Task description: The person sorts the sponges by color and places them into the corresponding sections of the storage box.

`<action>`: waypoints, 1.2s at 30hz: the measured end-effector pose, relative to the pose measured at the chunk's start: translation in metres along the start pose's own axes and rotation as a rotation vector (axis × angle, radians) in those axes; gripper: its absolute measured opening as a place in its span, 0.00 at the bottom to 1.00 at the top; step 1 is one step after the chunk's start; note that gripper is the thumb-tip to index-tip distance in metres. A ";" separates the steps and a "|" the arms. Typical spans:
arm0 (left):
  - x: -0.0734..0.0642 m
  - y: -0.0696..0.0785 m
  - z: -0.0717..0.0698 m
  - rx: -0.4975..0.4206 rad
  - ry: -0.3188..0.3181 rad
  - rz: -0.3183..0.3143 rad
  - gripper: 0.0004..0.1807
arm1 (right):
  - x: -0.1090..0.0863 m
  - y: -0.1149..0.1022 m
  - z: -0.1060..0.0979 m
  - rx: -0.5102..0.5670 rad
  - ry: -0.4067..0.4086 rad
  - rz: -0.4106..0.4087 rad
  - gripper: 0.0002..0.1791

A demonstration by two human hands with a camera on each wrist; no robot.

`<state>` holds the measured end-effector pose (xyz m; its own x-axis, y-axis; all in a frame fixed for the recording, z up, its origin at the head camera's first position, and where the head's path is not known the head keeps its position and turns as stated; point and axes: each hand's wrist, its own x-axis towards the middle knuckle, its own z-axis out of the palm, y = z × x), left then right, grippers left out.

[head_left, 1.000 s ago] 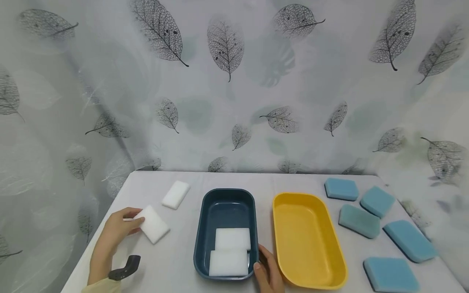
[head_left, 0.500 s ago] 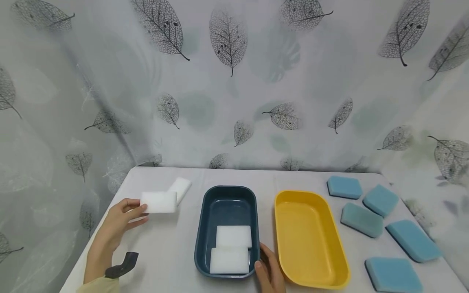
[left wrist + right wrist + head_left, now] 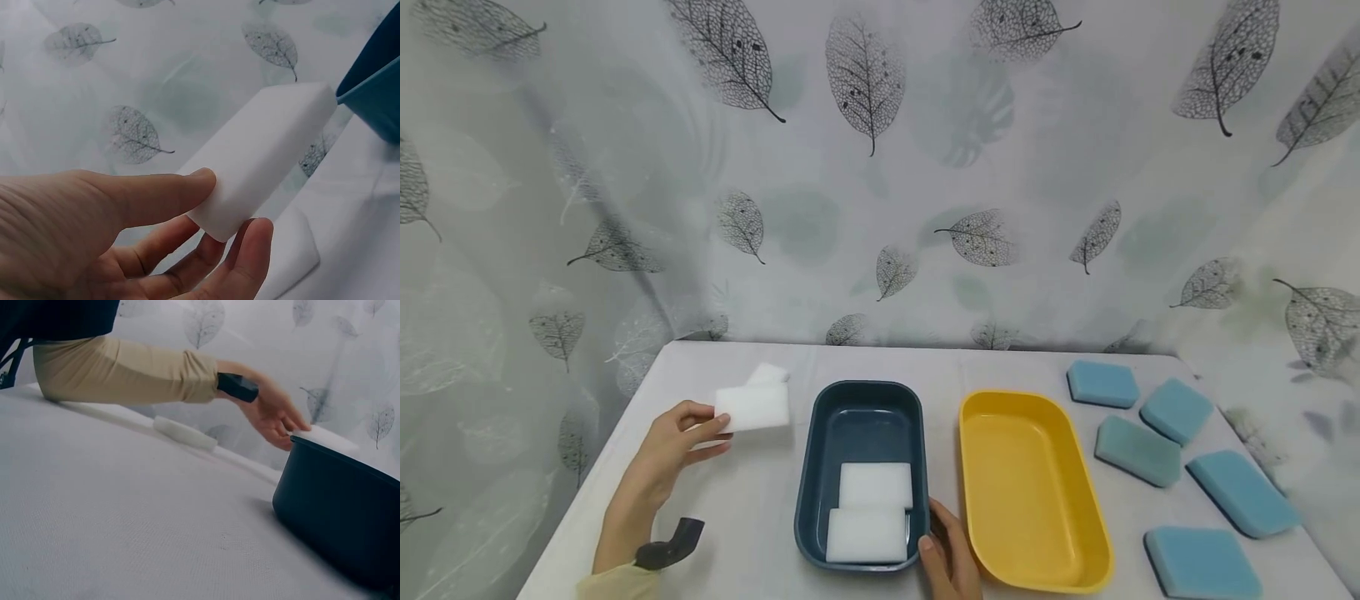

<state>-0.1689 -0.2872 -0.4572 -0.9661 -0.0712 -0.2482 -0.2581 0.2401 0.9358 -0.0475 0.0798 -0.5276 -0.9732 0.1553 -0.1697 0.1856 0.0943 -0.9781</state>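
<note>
My left hand [image 3: 673,450] pinches a white sponge [image 3: 752,407] between thumb and fingertips, raised over the table's left side. In the left wrist view the thumb presses one face of the white sponge [image 3: 259,144], fingers under it. Partly hidden behind it, a second white sponge [image 3: 768,373] lies on the table. Two more white sponges [image 3: 875,485] lie in the dark blue tub [image 3: 865,400], one overlapping the other. My right hand [image 3: 952,558] rests against the tub's near right side; its lower part is cut off. The right wrist view does not show that hand.
A yellow tub [image 3: 1026,492] stands right of the blue one. Several blue sponges [image 3: 1202,562] and a greenish one [image 3: 1137,452] lie along the right side. A white sponge [image 3: 184,432] lies beyond the table edge area in the right wrist view. Leaf-patterned sheeting [image 3: 850,208] hangs behind.
My left hand has lifted the white sponge, turned it level, and moved it up and right toward the blue tub. My right hand stays at the tub's side.
</note>
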 end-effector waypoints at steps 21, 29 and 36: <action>-0.011 0.031 0.088 0.167 -0.001 0.181 0.33 | 0.001 0.002 0.000 -0.026 -0.036 -0.065 0.26; -0.008 0.034 0.120 0.235 0.024 0.258 0.29 | 0.003 0.003 0.003 0.032 -0.015 -0.037 0.25; -0.003 0.040 0.139 0.292 -0.022 0.308 0.35 | 0.001 0.004 -0.001 0.021 -0.033 -0.038 0.25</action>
<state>-0.1775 -0.1430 -0.4543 -0.9975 0.0663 0.0234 0.0542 0.5115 0.8575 -0.0475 0.0813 -0.5317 -0.9835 0.1194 -0.1360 0.1459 0.0785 -0.9862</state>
